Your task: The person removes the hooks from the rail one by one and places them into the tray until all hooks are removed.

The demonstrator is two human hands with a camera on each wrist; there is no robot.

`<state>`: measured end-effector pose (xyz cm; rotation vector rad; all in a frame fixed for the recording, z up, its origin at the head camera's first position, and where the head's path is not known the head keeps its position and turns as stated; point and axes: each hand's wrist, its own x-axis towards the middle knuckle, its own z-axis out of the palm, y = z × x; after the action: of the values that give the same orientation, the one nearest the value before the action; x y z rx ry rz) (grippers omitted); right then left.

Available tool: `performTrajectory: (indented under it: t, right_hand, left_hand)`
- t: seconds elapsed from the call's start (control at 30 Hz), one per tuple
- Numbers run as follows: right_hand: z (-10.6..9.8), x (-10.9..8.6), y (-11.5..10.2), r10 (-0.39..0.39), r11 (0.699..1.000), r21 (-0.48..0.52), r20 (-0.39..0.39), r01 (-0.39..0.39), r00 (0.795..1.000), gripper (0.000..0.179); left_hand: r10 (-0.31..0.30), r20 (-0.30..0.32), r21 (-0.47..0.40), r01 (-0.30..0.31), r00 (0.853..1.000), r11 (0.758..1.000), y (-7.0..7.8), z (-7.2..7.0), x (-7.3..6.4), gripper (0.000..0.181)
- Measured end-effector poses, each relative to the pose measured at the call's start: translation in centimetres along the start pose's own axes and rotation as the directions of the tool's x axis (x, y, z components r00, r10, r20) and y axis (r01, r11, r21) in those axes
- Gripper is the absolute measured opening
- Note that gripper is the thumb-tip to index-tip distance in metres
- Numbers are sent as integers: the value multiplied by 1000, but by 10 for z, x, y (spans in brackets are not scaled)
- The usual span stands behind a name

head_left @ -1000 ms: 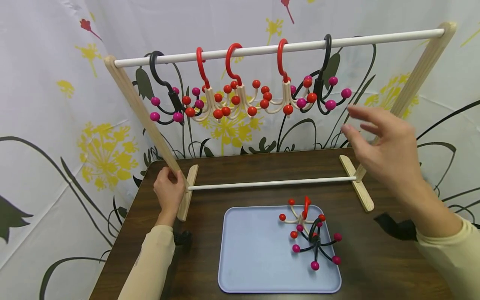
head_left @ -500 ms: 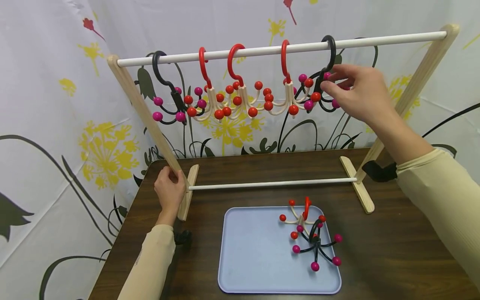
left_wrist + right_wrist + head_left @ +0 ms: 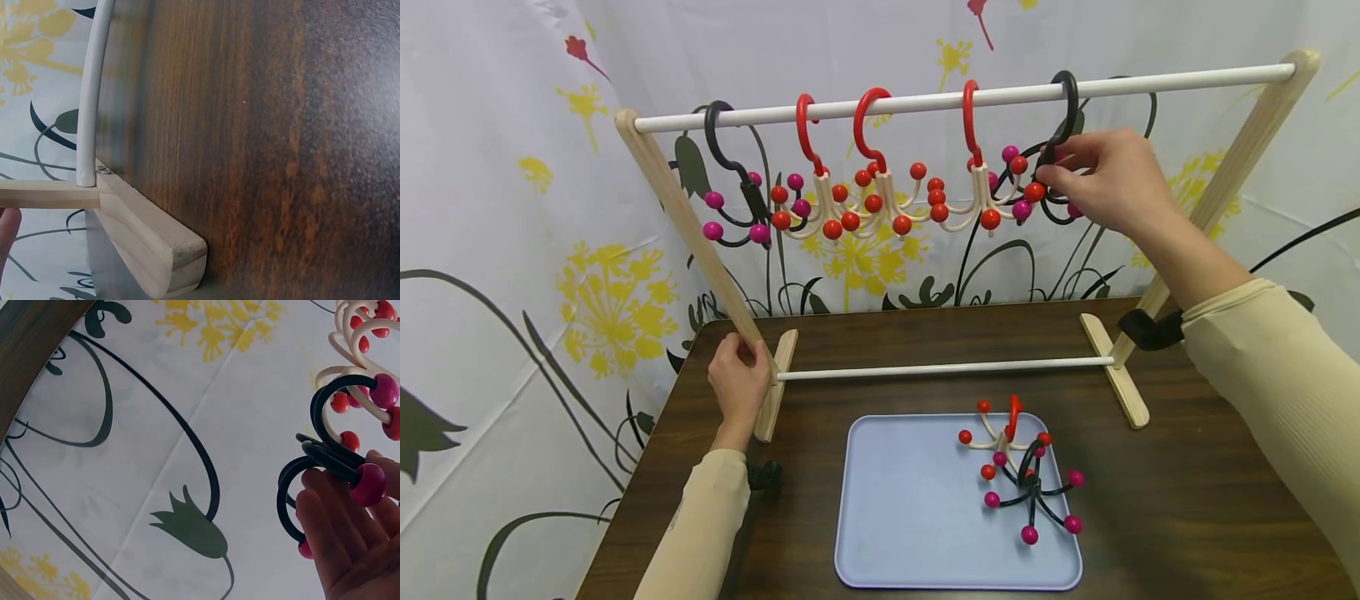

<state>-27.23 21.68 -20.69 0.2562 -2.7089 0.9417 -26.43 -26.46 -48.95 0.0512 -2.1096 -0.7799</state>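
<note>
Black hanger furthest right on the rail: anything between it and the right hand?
Nothing visible; the right hand pinches the black hanger. On its left, the nearest red-hooked hanger overlaps it in the head view.

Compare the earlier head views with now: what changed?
The right hand moved left and up and now grips the rightmost black hanger on the rail, which shifted slightly right. The left hand still holds the left post; the tray, red-hooked hanger and lower black hanger stayed put.
</note>
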Motion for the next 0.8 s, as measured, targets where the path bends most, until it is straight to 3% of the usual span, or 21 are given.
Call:
performTrajectory:
  t: [0.43,0.8]
  right_hand:
    - [-1,3,1,2,1000,-11,-34,-2,999,38]
    - [-6,-2,8,-26,999,29,-114,29,993,35]
  left_hand:
    - [0,1,7,0,1000,1000,0,-1,1,14]
    - [-1,3,9,1,1000,1000,0,-1,1,14]
